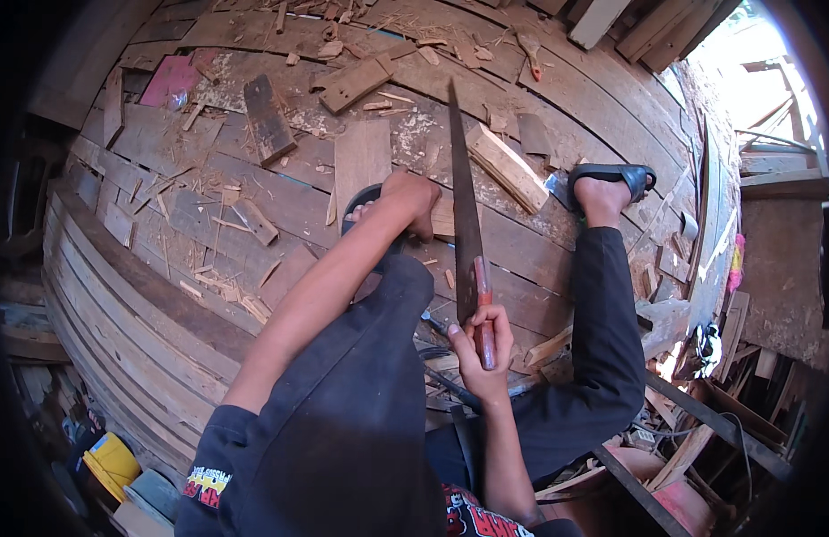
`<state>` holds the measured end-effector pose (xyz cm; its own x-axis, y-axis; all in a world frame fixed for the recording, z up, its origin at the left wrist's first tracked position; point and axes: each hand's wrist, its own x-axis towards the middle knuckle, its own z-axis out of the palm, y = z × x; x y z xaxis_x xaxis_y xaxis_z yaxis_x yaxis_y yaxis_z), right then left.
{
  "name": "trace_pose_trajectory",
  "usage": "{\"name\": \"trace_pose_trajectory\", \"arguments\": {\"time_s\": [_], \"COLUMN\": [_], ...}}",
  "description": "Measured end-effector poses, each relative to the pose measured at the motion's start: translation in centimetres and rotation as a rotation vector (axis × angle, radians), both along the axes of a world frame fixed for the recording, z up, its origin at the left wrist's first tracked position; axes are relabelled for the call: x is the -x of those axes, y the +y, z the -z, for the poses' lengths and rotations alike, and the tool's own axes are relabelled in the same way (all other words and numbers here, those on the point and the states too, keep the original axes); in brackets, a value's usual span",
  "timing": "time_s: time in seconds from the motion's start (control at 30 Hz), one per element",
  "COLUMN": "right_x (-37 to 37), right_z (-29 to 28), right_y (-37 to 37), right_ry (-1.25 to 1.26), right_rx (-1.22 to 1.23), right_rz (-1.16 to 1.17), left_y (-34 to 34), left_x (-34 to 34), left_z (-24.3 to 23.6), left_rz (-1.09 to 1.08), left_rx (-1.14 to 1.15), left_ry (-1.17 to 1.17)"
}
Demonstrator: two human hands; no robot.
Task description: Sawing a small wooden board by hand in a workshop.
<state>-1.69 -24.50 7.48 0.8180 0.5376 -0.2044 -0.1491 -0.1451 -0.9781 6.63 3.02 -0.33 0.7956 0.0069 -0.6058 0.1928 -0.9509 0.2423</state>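
My right hand (482,345) grips the red-brown handle of a hand saw (464,206), whose long dark blade runs away from me across the plank floor. My left hand (413,201) reaches forward and presses down on a short piece of wood (443,217) just left of the blade, beside my left foot in a dark sandal. My right foot, in a black sandal (613,174), rests further right by a pale wood block (506,166).
Curved wooden planks (164,295) form the floor, strewn with offcuts, chips and sawdust. A flat board (362,159) and a dark block (268,118) lie ahead. A yellow bucket (112,462) sits lower left. Metal bars and timber scraps crowd the lower right.
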Motion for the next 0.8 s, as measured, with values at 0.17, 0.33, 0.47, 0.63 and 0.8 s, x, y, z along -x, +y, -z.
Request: {"name": "trace_pose_trajectory", "arguments": {"time_s": [0.17,0.33,0.47,0.63,0.8], "right_x": [-0.8,-2.3,-6.3,-9.1,-7.9], "right_z": [0.0,-2.9,-8.4,-8.3,-3.7], "right_y": [1.2,1.4,1.5,-0.2,-1.1], "right_ry": [-0.024,-0.088,-0.055,-0.47,-0.548], "right_rx": [0.002,-0.216,-0.344,-0.065,-0.011], "right_rz": [-0.148,-0.079,-0.022,-0.244,-0.177], "left_y": [1.3,1.3,1.1,0.6,1.0], "left_x": [2.4,2.8,2.7,2.0,2.3], "left_z": [0.0,-0.1,0.3,0.3,-0.6], "left_rz": [-0.15,-0.144,-0.148,-0.128,-0.221], "left_rx": [-0.024,-0.052,-0.064,0.005,-0.018], "left_ry": [-0.062,-0.095,-0.161,-0.15,-0.157]}}
